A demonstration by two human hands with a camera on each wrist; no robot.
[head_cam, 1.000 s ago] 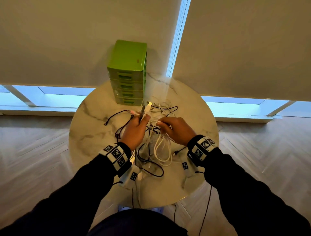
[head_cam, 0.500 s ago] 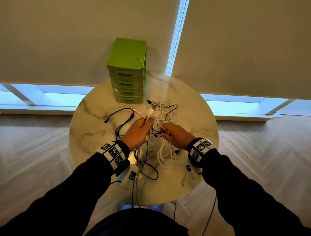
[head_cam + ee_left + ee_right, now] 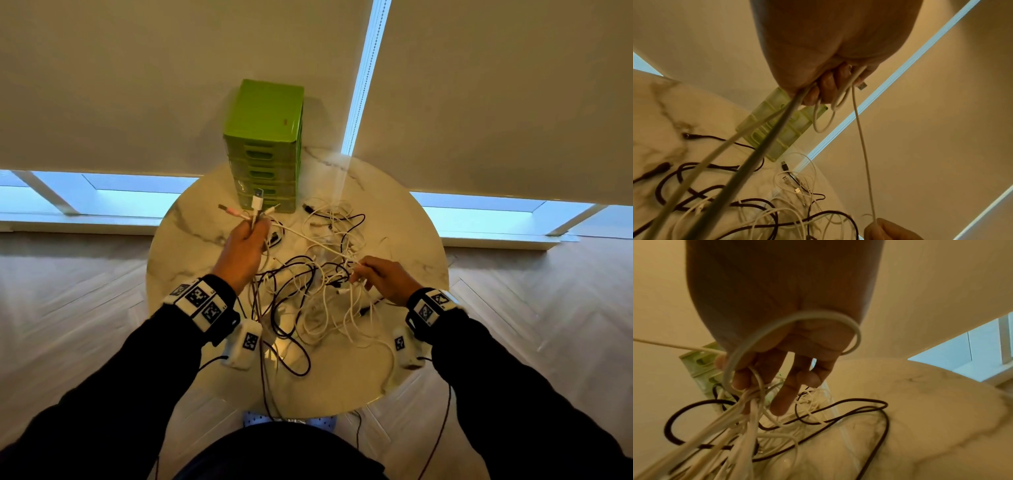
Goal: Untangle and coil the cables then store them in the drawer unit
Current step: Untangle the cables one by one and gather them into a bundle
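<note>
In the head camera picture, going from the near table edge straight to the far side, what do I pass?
Near table rim → tangled cables → left hand gripping plug ends → green drawer unit.

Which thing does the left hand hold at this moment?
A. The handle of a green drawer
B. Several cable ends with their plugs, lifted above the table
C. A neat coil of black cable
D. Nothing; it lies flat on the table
B: the left hand grips a bunch of cable ends, white and pink plugs sticking up in front of the green drawer unit, while the right hand pinches a white cable.
</note>
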